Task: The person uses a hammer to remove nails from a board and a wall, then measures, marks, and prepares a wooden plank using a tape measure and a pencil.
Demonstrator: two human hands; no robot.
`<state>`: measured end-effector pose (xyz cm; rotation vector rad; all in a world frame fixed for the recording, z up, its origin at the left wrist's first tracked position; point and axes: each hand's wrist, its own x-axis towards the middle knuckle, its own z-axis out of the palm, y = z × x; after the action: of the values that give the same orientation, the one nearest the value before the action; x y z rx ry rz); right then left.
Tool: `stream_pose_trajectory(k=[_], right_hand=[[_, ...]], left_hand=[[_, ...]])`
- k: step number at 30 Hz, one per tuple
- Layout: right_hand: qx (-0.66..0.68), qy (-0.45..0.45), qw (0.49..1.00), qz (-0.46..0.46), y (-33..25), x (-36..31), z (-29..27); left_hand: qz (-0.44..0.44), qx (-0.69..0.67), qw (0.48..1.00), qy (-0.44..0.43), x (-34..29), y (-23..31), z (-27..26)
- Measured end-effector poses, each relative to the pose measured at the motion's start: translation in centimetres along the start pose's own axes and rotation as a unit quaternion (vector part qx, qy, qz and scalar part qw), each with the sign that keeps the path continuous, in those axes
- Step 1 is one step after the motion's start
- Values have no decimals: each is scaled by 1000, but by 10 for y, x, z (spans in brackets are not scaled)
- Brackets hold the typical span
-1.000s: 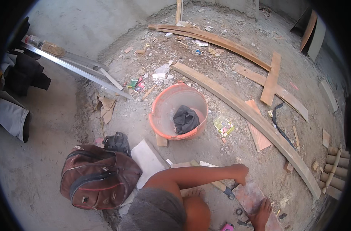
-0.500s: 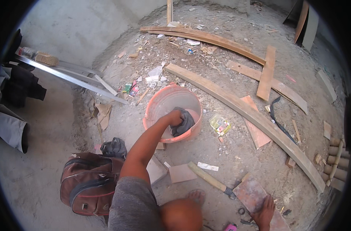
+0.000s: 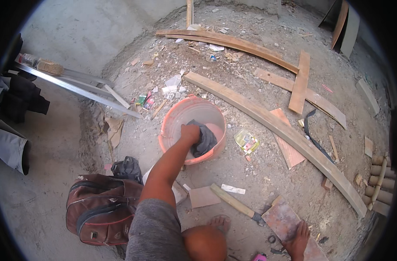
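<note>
My left hand (image 3: 190, 132) reaches down into an orange bucket (image 3: 164, 126), its fingers closed on the top of a crumpled dark grey bundle (image 3: 204, 141). Whether the bundle is cloth or a bag I cannot tell. Pinkish material (image 3: 216, 130) shows beside it at the bottom of the bucket. At the lower right, my right hand (image 3: 299, 239) rests with fingers stretched out on a stained, reddish-grey tile (image 3: 282, 217). Touching that tile's left corner is the metal end of a tool with a wooden handle (image 3: 234, 202).
A brown backpack (image 3: 100, 211) and a black plastic bag (image 3: 126, 168) lie left of my arm. Beyond the bucket a long timber (image 3: 268, 117) crosses the rubble floor, with more planks (image 3: 233, 42) behind. A metal ladder (image 3: 76, 86) lies at the left. Bamboo-like poles (image 3: 380, 182) stand right.
My left hand has shifted slightly left within the bucket, still gripping the dark bundle. My right hand stays on the tile, and the whole view has moved a little.
</note>
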<state>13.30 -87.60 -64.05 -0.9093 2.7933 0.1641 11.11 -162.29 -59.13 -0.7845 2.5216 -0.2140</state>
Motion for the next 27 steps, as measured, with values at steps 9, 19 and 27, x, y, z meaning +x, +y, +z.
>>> stream_pose_trajectory(k=[9,19,27], right_hand=[[135,-41,989,46,-22,12,-70],[157,-93,980,85,-30,22,-90],[134,-117,981,80,-34,24,-93]], left_hand=[[-42,-78,996,-6,-4,34,-13],[-42,-102,993,44,-18,27,-14],[-67,-149,986,35,-1,15,12]])
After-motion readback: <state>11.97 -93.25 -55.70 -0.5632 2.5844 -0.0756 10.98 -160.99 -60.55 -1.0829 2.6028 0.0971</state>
